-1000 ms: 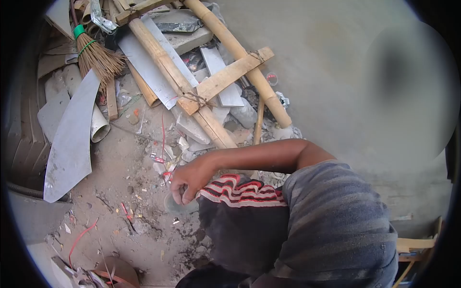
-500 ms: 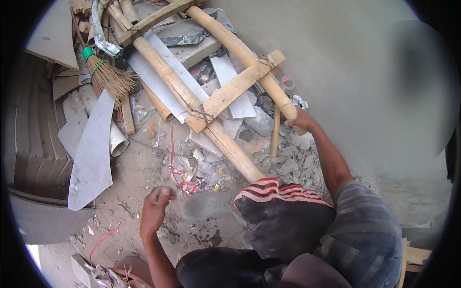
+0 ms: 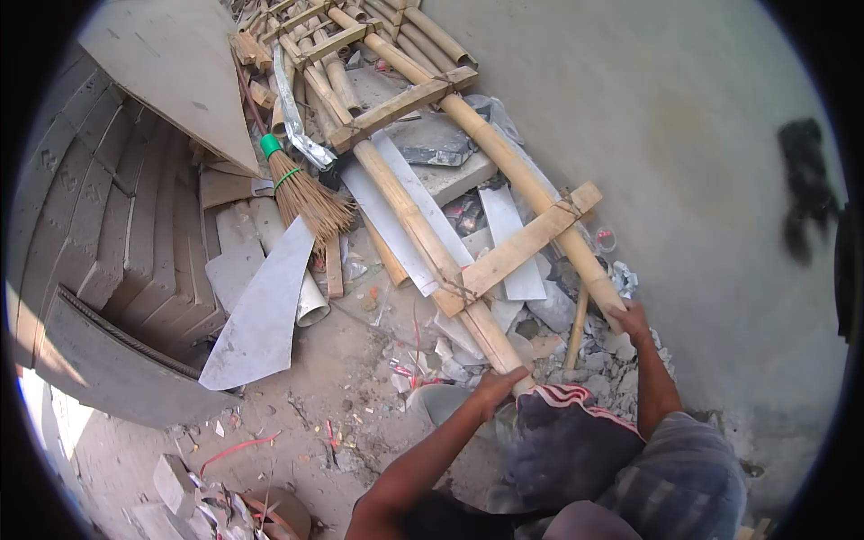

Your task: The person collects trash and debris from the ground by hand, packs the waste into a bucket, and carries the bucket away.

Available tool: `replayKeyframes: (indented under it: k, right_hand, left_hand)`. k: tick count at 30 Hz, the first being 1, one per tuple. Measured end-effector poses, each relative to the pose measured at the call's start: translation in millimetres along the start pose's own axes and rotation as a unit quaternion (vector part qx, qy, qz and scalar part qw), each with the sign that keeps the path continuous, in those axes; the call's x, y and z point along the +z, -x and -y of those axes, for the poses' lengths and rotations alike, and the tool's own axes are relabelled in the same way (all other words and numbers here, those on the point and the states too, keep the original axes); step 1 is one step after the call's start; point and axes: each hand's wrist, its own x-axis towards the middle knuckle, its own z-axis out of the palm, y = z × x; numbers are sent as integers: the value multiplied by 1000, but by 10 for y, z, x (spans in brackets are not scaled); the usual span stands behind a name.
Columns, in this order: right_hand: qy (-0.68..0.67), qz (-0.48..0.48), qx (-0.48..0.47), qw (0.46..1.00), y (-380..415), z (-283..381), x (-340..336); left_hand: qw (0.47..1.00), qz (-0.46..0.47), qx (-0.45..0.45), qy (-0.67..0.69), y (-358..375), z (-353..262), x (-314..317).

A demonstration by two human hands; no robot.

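A bamboo ladder (image 3: 405, 196) with flat wooden rungs tied to its two poles lies at a slant over rubble. My left hand (image 3: 497, 391) is closed around the near end of its left pole. The fingers of my right hand (image 3: 632, 322) are wrapped about the near end of the right pole, partly hidden beneath it. Between the poles, close to my hands, a wooden rung (image 3: 531, 247) is bound on with wire. Dark cloth with red and white stripes (image 3: 576, 432) lies just below the left pole's end.
A stick broom (image 3: 306, 193) with a green band leans among scraps on the left. Nearby are a pale cut sheet (image 3: 261, 315), stacked grey slabs (image 3: 117, 225) and broken rubble (image 3: 603, 369). A grey wall (image 3: 702, 180) runs along the right.
My left hand has moved from free air at the left onto the left pole and closed on it. My right hand keeps its hold. The view has shifted, showing more of the ladder's far end.
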Motion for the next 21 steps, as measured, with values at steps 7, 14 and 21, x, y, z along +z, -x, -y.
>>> replayKeyframes:
  k: [7, 14, 21]
  right_hand:
    - [1, -101, -47, 994, 295, 491, 17]
    - [87, -241, -217, 942, -36, 2461, 184]
    - [175, -281, -290, 898, -706, 3658, 1176]
  left_hand:
    - [985, -113, 104, -73, 134, 8, 48]
    - [940, -146, 309, 11, 913, -1805, 9]
    - [933, -181, 262, -166, 1219, -3366, -1019]
